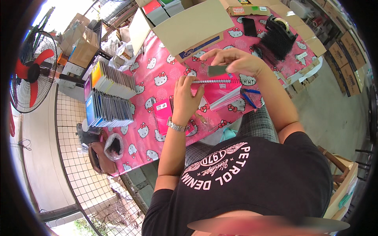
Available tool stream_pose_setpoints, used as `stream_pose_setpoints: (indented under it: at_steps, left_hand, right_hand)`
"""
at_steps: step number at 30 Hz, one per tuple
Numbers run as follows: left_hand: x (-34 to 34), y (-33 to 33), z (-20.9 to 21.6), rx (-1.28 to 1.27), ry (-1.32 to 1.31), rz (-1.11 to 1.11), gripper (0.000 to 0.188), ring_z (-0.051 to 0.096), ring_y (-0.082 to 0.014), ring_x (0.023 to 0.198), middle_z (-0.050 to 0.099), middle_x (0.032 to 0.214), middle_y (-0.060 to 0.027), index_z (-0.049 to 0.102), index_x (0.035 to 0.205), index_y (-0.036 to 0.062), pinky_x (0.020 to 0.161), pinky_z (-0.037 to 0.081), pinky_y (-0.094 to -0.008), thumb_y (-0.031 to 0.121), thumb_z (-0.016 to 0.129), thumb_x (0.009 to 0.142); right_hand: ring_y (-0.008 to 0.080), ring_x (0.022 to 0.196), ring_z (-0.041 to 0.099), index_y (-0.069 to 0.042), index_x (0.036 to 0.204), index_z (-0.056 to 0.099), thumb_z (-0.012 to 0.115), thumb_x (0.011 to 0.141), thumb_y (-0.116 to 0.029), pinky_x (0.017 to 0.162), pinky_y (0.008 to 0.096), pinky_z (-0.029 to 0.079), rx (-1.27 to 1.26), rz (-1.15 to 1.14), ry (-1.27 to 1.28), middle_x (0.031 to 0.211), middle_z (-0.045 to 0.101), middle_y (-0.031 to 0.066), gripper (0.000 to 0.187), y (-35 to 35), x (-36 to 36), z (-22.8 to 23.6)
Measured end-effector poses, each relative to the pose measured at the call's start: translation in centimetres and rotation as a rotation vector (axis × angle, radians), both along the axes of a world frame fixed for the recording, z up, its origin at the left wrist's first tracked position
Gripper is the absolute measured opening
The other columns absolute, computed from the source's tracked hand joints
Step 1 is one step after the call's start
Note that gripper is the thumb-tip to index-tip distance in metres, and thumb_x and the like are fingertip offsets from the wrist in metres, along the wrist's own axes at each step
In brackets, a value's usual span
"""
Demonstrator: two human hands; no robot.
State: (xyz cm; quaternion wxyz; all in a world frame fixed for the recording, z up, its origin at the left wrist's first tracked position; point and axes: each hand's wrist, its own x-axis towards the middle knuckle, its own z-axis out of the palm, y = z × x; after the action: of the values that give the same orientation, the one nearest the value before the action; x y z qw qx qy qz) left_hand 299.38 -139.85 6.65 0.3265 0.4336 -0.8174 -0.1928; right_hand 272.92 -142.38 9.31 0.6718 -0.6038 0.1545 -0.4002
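Note:
A pink notebook [214,86] lies on the table in front of me, with a wire spiral [220,81] along its far edge; the coil's right end sticks out past the paper. My left hand [186,97], a metal watch on its wrist, grips the notebook's left end between thumb and fingers. Above the spiral, my right hand [242,63] holds a small dark grey-green flat piece [217,70], slightly blurred. Another pink spiral notebook [162,114] rests beside my left wrist. Close to my right forearm lies a blue-handled tool [249,98], perhaps pliers.
Stacked spiral notebooks [112,96] stand at left, near a brown bag [103,155]. An open carton [193,29] with books occupies the far side. A phone [249,27], a tape dispenser [281,27] and black coils [273,45] lie far right. A fan [33,72] stands left.

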Motion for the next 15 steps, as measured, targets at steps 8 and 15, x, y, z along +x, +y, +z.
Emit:
stream_pose_setpoints:
  at_steps: [8, 15]
  left_hand:
    - [-0.3, -0.9, 0.0, -0.019, 0.118, -0.046, 0.036, 0.062, -0.0277, 0.089, 0.064, 0.106, -0.0142, 0.059, 0.114, 0.0017, 0.071, 0.050, -0.0348, 0.009, 0.076, 0.083]
    - [-0.5, -0.6, 0.1, 0.089, 0.165, -0.027, 0.035, 0.060, -0.0178, 0.070, 0.065, 0.103, -0.0122, 0.060, 0.114, 0.0027, 0.062, 0.048, -0.0313, 0.010, 0.077, 0.084]
  right_hand:
    - [0.0194, 0.112, 0.062, 0.001, 0.112, 0.070, 0.072, 0.079, -0.015, 0.096, 0.0352, 0.049, 0.005, 0.053, -0.159, 0.127, 0.062, 0.0124, 0.037, -0.3, 1.3, 0.3]
    - [0.0286, 0.103, 0.065, -0.006, 0.109, 0.073, 0.075, 0.078, -0.027, 0.092, 0.0371, 0.051, -0.210, -0.849, 0.989, 0.116, 0.064, 0.0140, 0.037, -4.9, -5.0, -10.8]
